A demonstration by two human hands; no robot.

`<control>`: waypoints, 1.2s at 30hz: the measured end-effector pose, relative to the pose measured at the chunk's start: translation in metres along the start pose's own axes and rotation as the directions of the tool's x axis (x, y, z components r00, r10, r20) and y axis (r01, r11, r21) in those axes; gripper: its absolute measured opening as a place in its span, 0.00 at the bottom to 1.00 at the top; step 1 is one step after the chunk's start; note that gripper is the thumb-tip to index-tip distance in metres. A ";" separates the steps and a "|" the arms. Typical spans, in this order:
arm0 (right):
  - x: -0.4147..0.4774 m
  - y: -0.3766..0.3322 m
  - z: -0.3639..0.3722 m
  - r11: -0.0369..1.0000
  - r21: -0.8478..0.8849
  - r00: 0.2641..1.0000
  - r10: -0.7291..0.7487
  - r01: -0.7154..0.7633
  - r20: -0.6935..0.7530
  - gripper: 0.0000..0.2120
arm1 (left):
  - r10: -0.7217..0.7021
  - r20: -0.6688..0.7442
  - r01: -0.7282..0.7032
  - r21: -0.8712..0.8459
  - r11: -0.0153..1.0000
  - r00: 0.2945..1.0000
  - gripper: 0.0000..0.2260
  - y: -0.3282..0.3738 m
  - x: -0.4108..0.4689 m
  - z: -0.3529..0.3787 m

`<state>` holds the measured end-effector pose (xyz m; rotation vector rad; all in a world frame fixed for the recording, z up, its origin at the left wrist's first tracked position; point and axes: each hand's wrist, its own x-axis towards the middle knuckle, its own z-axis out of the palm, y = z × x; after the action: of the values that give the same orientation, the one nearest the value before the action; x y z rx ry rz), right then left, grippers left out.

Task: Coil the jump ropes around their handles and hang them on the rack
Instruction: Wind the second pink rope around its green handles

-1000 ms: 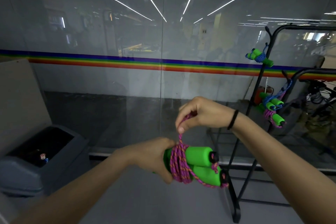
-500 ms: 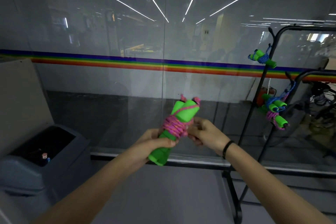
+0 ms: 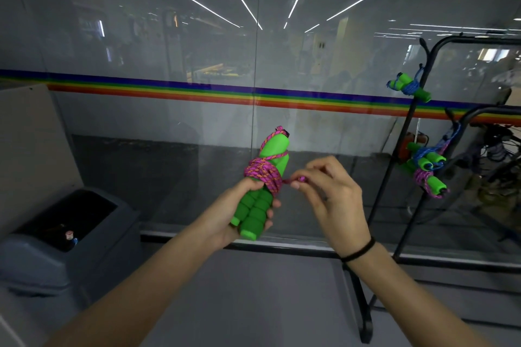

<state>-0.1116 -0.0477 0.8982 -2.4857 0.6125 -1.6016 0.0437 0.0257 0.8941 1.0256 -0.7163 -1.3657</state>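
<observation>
My left hand [image 3: 239, 205] grips the lower part of two green foam handles [image 3: 262, 186] held upright together, with pink rope [image 3: 263, 175] coiled round their middle. My right hand [image 3: 327, 191] pinches a short loop of that pink rope just right of the coil. To the right stands a black rack [image 3: 406, 144]. On it hang a coiled blue rope with green handles [image 3: 408, 87] near the top, and lower down a blue one [image 3: 425, 162] and a pink one [image 3: 431, 186] bunched together.
A glass wall [image 3: 169, 121] with a rainbow stripe stands straight ahead. A grey bin [image 3: 64, 234] with a dark open top sits at lower left. The rack's black foot [image 3: 363, 315] reaches over the grey floor at lower right.
The handles went from lying sideways to standing upright. My right hand moved from above the coil to its right side and pulled a short loop of rope out.
</observation>
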 end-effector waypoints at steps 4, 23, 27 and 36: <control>0.007 -0.008 0.000 0.988 0.155 0.997 0.029 -0.018 -0.069 0.07 | 0.006 0.027 -0.005 -0.045 0.999 1.000 0.12 0.000 -0.001 0.008; 0.019 -0.031 0.025 0.890 0.337 0.950 0.265 -0.306 0.162 0.06 | 0.045 0.009 -0.044 -0.091 0.995 0.999 0.13 -0.005 -0.009 0.004; 0.019 -0.030 0.025 0.754 0.441 0.874 0.417 -0.486 0.251 0.09 | 0.061 -0.009 -0.062 -0.064 0.996 0.998 0.13 -0.008 -0.011 0.000; 0.021 -0.021 0.023 0.738 0.377 0.823 0.442 -0.560 0.356 0.12 | 0.058 -0.015 -0.056 0.063 0.996 0.998 0.12 -0.010 -0.018 -0.005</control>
<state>-0.0777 -0.0391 0.9127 -1.8900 0.6899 -1.0538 0.0417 0.0447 0.8854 1.0573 -0.7744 -1.2909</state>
